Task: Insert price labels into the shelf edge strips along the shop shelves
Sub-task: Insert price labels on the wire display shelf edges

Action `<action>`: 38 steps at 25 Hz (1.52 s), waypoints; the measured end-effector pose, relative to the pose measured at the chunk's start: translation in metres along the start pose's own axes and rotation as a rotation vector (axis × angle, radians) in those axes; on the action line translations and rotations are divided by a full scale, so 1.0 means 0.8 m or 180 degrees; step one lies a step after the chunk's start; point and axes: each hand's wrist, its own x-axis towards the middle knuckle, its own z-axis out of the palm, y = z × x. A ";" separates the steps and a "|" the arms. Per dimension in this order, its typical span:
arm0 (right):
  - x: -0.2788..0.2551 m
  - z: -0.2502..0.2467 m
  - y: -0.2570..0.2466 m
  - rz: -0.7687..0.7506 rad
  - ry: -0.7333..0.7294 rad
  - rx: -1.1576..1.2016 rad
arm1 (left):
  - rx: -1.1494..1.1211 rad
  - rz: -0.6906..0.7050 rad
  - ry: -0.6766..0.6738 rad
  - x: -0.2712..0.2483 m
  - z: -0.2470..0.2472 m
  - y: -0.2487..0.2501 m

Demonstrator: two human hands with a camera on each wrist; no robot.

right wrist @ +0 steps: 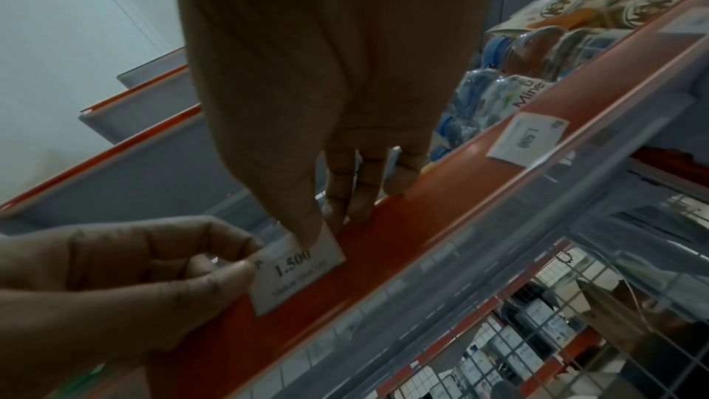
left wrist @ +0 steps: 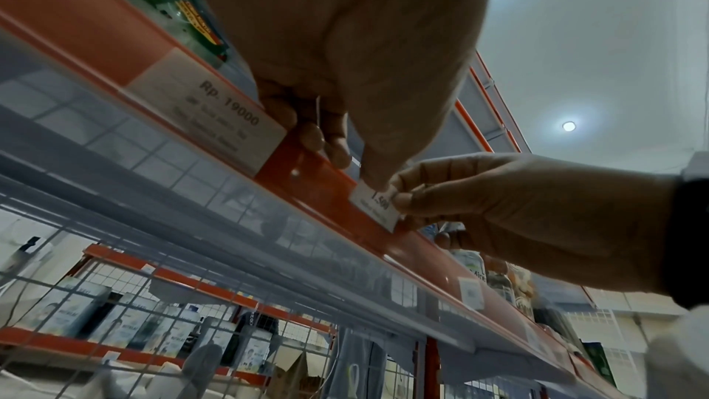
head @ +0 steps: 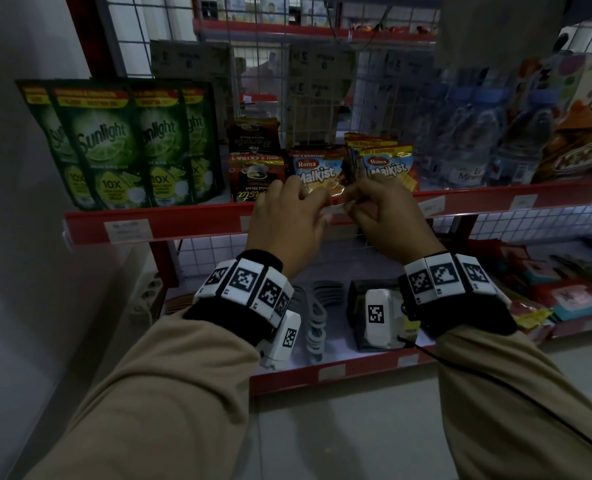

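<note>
A white label (right wrist: 297, 272) printed "1.500" lay against the red edge strip (right wrist: 433, 217) of the upper shelf, its lower part over the strip face, at the middle of the shelf front. The left hand (right wrist: 115, 281) pinched the label's left end between thumb and curled fingers. The right hand (right wrist: 326, 102) pressed its thumb on the label's top edge, the other fingers (right wrist: 368, 190) resting along the strip's upper lip; its grasp was a light pinch on the label. In the head view both hands (head: 287, 216) (head: 388, 216) met in front of the Malkist packs (head: 317, 169), and the label was hidden between them. Another label (left wrist: 207, 111), reading "Rp. 19000", sat in the strip to the left, below the Sunlight pouches (head: 100, 143); a further "1.500" label (right wrist: 527, 138) sat to the right, below the water bottles (head: 467, 147). The rack had a wire-grid back and a lower shelf (head: 332, 374) holding small goods. The floor was pale tile, and the wall at the left was plain.
</note>
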 end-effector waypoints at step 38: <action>-0.134 0.104 0.053 -0.0117 0.0075 -0.0076 | 0.0066 0.0034 -0.0192 -0.145 0.091 0.013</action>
